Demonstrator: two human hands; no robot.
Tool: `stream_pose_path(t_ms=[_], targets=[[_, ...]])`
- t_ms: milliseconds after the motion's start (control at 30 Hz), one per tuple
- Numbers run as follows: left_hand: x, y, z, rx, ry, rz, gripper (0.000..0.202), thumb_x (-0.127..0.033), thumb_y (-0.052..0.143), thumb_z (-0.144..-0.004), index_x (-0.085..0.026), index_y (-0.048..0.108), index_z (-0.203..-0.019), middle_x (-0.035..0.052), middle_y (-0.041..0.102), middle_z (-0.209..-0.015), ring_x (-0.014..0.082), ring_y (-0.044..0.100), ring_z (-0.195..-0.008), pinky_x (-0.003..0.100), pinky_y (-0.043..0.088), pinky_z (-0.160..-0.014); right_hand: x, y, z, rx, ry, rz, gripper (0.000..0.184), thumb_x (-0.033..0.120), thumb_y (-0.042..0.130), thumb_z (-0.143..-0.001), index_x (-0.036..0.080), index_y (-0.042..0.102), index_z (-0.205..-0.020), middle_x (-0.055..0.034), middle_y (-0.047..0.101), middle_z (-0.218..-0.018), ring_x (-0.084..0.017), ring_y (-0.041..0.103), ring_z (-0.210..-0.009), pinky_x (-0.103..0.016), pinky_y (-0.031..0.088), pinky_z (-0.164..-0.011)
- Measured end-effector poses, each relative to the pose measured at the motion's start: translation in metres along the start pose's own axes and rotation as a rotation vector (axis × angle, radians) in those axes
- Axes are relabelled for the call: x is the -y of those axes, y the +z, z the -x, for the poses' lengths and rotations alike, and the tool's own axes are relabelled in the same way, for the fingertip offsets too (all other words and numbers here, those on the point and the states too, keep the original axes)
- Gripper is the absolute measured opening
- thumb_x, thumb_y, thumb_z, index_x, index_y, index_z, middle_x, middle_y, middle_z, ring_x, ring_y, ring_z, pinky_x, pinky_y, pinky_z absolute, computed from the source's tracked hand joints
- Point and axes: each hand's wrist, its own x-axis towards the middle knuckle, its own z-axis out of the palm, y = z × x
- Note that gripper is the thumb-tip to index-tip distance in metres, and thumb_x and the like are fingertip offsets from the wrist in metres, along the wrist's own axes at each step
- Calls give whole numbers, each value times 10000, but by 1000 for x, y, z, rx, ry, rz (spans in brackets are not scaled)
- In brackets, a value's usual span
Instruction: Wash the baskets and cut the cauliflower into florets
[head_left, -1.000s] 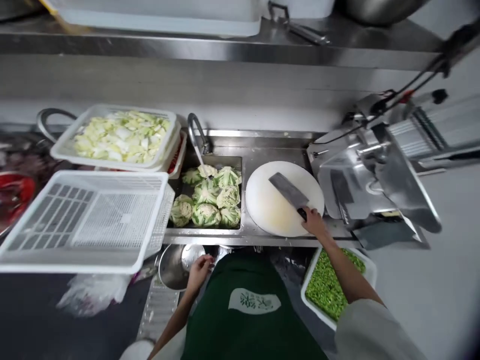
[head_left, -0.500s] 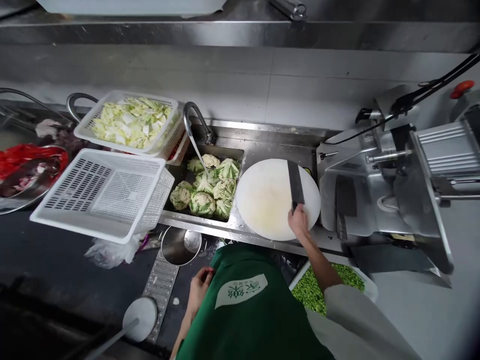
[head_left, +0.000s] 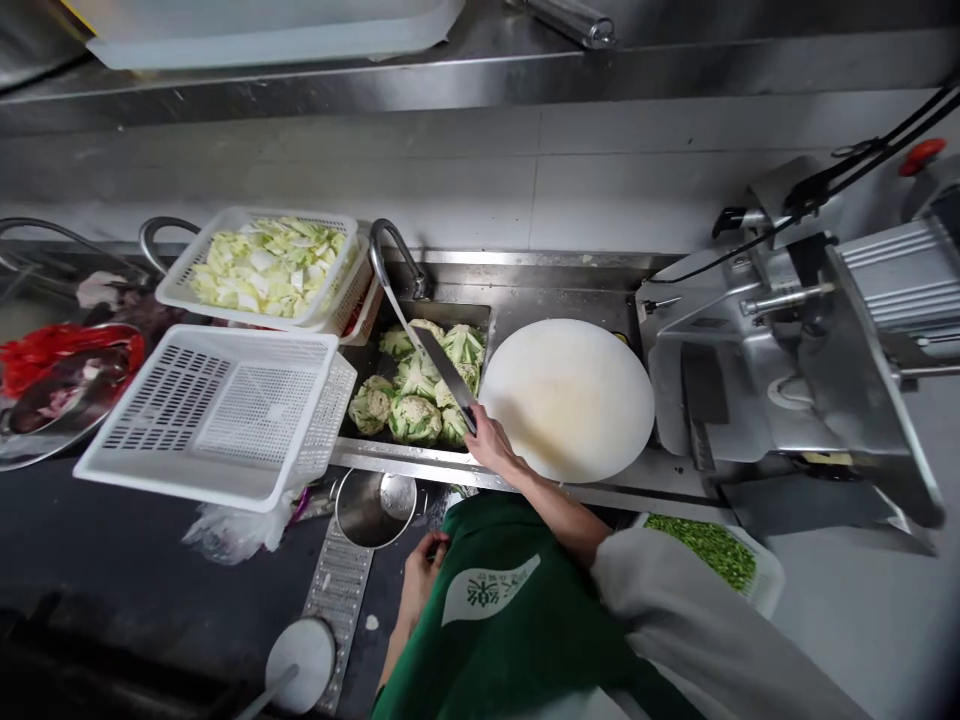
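Right hand (head_left: 491, 445): fingers wrapped around the handle of the cleaver (head_left: 444, 365). Left hand (head_left: 421, 572): fingers curled at the edge of the green apron (head_left: 525, 630); whether they pinched cloth could not be told.

The cleaver's blade reached over the sink (head_left: 420, 460), slanting above the cauliflower heads (head_left: 415, 418), its tip close to the stream from the tap (head_left: 382, 240). Blade contact with the heads could not be confirmed.

Farther out: the round cutting board (head_left: 566, 400) stood just right of the sink; the white basket (head_left: 247, 480) lay to its left.

Risks, as judged: water running onto the handle could make the grip slip and drop the cleaver among the heads; a lowered wrist could knock the edge against the metal rim; a careless swing back could bring the blade toward the apron.
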Motion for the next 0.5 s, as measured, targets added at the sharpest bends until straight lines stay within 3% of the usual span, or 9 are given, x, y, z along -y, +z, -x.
stream_pose_path(t_ms=[100,167,233,367,433,500], targets=[[10,-17,-22,35,15,-14,417,-593,613,-822,-193,694,-910,85,755,-884,261,707,-817,356,552,-771,-35,-25,29,-217,141,47,523,229,550,-955,161,485,-1469,-108,780,-1104,-214,736,-879,-271,550,-785],[13,-30,-44,50,55,-65,374,-552,591,-840,-199,693,-910,75,752,-864,252,705,-801,347,552,-761,-67,-44,54,-368,239,150,540,231,523,-952,111,492,-1478,-163,763,-1180,-250,741,-947,-316,564,-852],[7,-46,-75,47,111,-172,295,-463,558,-869,-204,691,-917,64,745,-829,240,702,-774,346,556,-762,-97,-57,76,-414,405,283,556,254,507,-959,72,496,-1485,-210,748,-1201,-292,743,-981,-366,557,-897],[-32,-72,-172,56,249,-512,249,-198,510,-894,-181,700,-1054,100,773,-980,228,733,-865,356,577,-866,-134,-59,105,-387,603,451,569,320,430,-1019,51,456,-1519,-252,718,-1245,-348,731,-1063,-424,536,-930],[-61,-69,-232,91,314,-625,340,-133,529,-898,-146,681,-1202,151,759,-1153,246,727,-1041,377,555,-988,-140,-47,111,-368,635,502,583,355,410,-1039,48,429,-1534,-256,720,-1229,-361,735,-1040,-435,538,-900],[-91,-51,-290,121,361,-650,424,-133,585,-901,-138,637,-1322,179,696,-1334,260,662,-1229,393,501,-1096,-141,-34,111,-359,650,538,582,372,402,-1048,53,417,-1535,-248,725,-1212,-355,747,-972,-430,543,-848]])
